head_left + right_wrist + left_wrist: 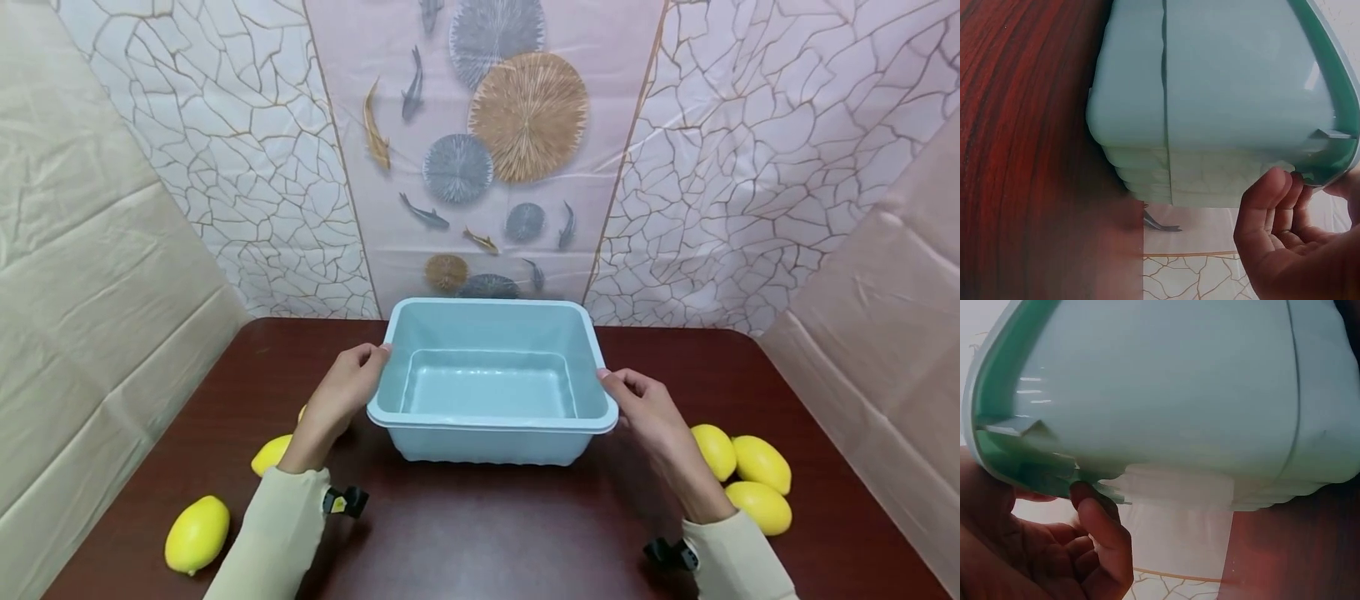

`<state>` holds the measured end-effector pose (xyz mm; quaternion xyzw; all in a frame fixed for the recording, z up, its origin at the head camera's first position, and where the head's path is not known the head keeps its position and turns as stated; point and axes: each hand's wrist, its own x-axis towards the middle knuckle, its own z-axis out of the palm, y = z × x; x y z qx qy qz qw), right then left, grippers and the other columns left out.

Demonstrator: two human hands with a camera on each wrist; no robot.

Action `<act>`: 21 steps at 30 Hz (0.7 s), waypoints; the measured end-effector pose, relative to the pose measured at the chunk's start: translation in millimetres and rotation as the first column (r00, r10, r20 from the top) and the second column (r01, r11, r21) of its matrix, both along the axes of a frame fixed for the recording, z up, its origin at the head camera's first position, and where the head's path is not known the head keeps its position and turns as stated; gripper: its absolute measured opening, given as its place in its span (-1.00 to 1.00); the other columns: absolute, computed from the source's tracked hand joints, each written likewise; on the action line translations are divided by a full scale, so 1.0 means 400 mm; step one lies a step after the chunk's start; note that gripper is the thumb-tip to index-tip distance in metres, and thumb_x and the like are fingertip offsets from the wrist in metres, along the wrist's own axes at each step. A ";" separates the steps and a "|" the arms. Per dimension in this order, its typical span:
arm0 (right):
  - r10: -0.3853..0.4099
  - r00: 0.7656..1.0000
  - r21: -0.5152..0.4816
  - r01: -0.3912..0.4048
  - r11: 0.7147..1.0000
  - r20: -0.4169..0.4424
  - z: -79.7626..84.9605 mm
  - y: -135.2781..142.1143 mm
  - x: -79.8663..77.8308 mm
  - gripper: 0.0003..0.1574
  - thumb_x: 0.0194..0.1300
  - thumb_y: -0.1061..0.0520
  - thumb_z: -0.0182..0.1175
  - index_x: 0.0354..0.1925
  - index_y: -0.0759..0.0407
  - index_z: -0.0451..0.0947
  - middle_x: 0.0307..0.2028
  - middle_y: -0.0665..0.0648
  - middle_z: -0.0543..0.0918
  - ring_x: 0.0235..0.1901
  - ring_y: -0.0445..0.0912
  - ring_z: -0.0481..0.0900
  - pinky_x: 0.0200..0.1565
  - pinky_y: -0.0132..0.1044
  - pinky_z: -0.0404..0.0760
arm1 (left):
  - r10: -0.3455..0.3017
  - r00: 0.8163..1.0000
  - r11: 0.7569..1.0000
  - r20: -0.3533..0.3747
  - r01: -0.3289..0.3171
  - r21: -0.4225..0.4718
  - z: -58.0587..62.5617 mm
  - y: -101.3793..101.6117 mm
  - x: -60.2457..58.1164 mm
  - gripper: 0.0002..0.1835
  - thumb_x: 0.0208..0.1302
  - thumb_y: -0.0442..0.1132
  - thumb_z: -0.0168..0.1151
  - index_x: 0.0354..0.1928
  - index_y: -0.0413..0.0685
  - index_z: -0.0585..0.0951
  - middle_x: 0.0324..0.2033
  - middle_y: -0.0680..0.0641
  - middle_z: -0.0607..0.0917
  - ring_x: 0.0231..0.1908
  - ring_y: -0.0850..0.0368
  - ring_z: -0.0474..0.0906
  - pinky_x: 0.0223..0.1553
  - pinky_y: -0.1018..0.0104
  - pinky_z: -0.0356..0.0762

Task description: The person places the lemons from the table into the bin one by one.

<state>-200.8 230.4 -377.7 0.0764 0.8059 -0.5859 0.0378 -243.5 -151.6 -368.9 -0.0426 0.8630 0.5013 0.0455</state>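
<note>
A light blue plastic basin (487,423) is in the middle of the head view, its inside bare. My left hand (347,387) grips its left rim, thumb on top; in the left wrist view the fingers (1107,531) curl up under the rim's lip. On the opposite side my right hand (648,412) pinches the right rim, with fingers (1260,206) bent beneath the lip in the right wrist view. The basin's base is close to the table; whether it touches, I cannot tell.
On the dark red-brown wooden table (480,533), yellow lemons lie at both sides. A lemon (197,535) is at front left, another (270,455) beside my left wrist, and one partly hidden behind it. Three lemons cluster by my right forearm, including one (761,464). Patterned cloth (270,150) hangs behind.
</note>
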 end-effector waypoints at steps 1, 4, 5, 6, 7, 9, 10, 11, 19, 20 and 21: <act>0.004 1.000 -0.009 -0.004 1.000 0.005 -0.003 0.001 0.000 -0.29 0.39 -0.32 0.12 -0.01 0.32 0.47 -0.25 0.17 0.60 -0.42 -0.07 0.63 -0.25 -0.16 0.67 | -0.001 1.000 1.000 0.003 0.001 0.001 0.000 0.001 -0.003 -0.47 0.55 0.13 -0.16 0.07 -0.19 0.53 -0.09 -0.20 0.59 -0.16 -0.01 0.54 -0.24 0.29 0.57; 0.006 1.000 -0.019 -0.006 1.000 0.007 -0.008 0.002 0.002 -0.30 0.40 -0.32 0.12 -0.03 0.32 0.48 -0.30 0.15 0.59 -0.46 -0.06 0.62 -0.25 -0.12 0.67 | -0.009 1.000 1.000 -0.007 0.009 0.005 -0.003 0.003 -0.009 -0.45 0.56 0.13 -0.19 0.10 -0.20 0.52 -0.10 -0.22 0.59 -0.16 -0.01 0.55 -0.23 0.27 0.57; 0.006 1.000 -0.021 -0.006 1.000 0.006 -0.010 0.002 0.002 -0.30 0.40 -0.32 0.12 -0.03 0.32 0.48 -0.32 0.14 0.59 -0.47 -0.06 0.61 -0.26 -0.13 0.66 | -0.013 1.000 1.000 -0.015 0.013 -0.001 -0.003 0.003 -0.010 -0.45 0.56 0.13 -0.20 0.11 -0.21 0.53 -0.12 -0.22 0.59 -0.17 -0.01 0.56 -0.24 0.27 0.57; 0.007 1.000 -0.023 -0.007 1.000 0.006 -0.011 0.003 0.002 -0.31 0.40 -0.31 0.12 -0.04 0.32 0.48 -0.34 0.13 0.59 -0.48 -0.06 0.60 -0.27 -0.13 0.66 | -0.016 1.000 1.000 -0.019 0.016 -0.007 -0.003 0.004 -0.010 -0.45 0.56 0.13 -0.20 0.10 -0.21 0.53 -0.14 -0.22 0.59 -0.19 -0.01 0.56 -0.25 0.27 0.57; 0.012 1.000 -0.023 -0.012 1.000 0.003 -0.012 0.002 0.002 -0.31 0.41 -0.31 0.11 -0.04 0.33 0.49 -0.37 0.13 0.59 -0.49 -0.06 0.58 -0.28 -0.14 0.65 | -0.021 0.999 1.000 -0.026 0.021 -0.015 -0.002 0.003 -0.009 -0.44 0.56 0.12 -0.20 0.11 -0.23 0.53 -0.17 -0.22 0.60 -0.21 -0.01 0.57 -0.27 0.27 0.57; 0.019 1.000 -0.025 -0.019 1.000 0.002 -0.013 0.001 0.002 -0.32 0.42 -0.30 0.10 -0.06 0.33 0.49 -0.42 0.11 0.58 -0.51 -0.04 0.56 -0.30 -0.15 0.64 | -0.017 0.999 0.999 -0.032 0.016 -0.043 0.000 0.002 -0.006 -0.43 0.56 0.13 -0.20 0.10 -0.23 0.54 -0.22 -0.21 0.60 -0.25 0.00 0.57 -0.30 0.28 0.57; 0.022 1.000 -0.026 -0.022 0.999 0.003 -0.014 0.001 0.002 -0.32 0.42 -0.30 0.10 -0.06 0.33 0.49 -0.44 0.10 0.58 -0.51 -0.03 0.56 -0.31 -0.16 0.64 | -0.013 0.999 0.998 -0.034 0.011 -0.066 0.001 0.002 -0.004 -0.43 0.55 0.14 -0.20 0.10 -0.22 0.55 -0.26 -0.21 0.60 -0.27 0.00 0.57 -0.32 0.28 0.56; 0.026 1.000 -0.026 -0.026 0.999 0.002 -0.014 0.001 0.002 -0.33 0.43 -0.29 0.10 -0.06 0.33 0.49 -0.46 0.09 0.58 -0.52 -0.02 0.55 -0.32 -0.16 0.63 | -0.009 0.999 0.996 -0.035 0.006 -0.086 0.002 0.002 -0.003 -0.42 0.55 0.15 -0.19 0.09 -0.22 0.56 -0.28 -0.21 0.60 -0.29 0.00 0.57 -0.33 0.28 0.55; 0.046 0.999 -0.018 -0.046 0.999 0.004 -0.016 0.008 -0.004 -0.33 0.43 -0.29 0.09 -0.05 0.34 0.49 -0.47 0.09 0.59 -0.53 -0.03 0.54 -0.36 -0.20 0.60 | 0.026 0.996 0.969 -0.089 -0.047 -0.243 0.007 0.007 -0.001 -0.39 0.52 0.21 -0.17 0.10 -0.15 0.60 -0.28 -0.16 0.67 -0.31 -0.02 0.58 -0.35 0.24 0.50; 0.047 0.999 -0.017 -0.047 0.999 0.007 -0.016 0.010 -0.005 -0.32 0.43 -0.29 0.09 -0.05 0.34 0.49 -0.47 0.09 0.59 -0.53 -0.03 0.53 -0.36 -0.20 0.60 | 0.028 0.995 0.965 -0.098 -0.052 -0.257 0.008 0.009 -0.001 -0.40 0.52 0.21 -0.17 0.07 -0.14 0.61 -0.30 -0.15 0.67 -0.32 -0.02 0.57 -0.35 0.23 0.49; 0.048 0.999 -0.018 -0.048 0.999 0.007 -0.015 0.011 -0.006 -0.32 0.43 -0.29 0.09 -0.03 0.33 0.49 -0.47 0.09 0.59 -0.53 -0.03 0.52 -0.36 -0.20 0.60 | 0.030 0.994 0.962 -0.109 -0.059 -0.267 0.009 0.010 -0.001 -0.41 0.52 0.21 -0.16 0.04 -0.14 0.62 -0.31 -0.15 0.67 -0.33 -0.02 0.57 -0.36 0.23 0.49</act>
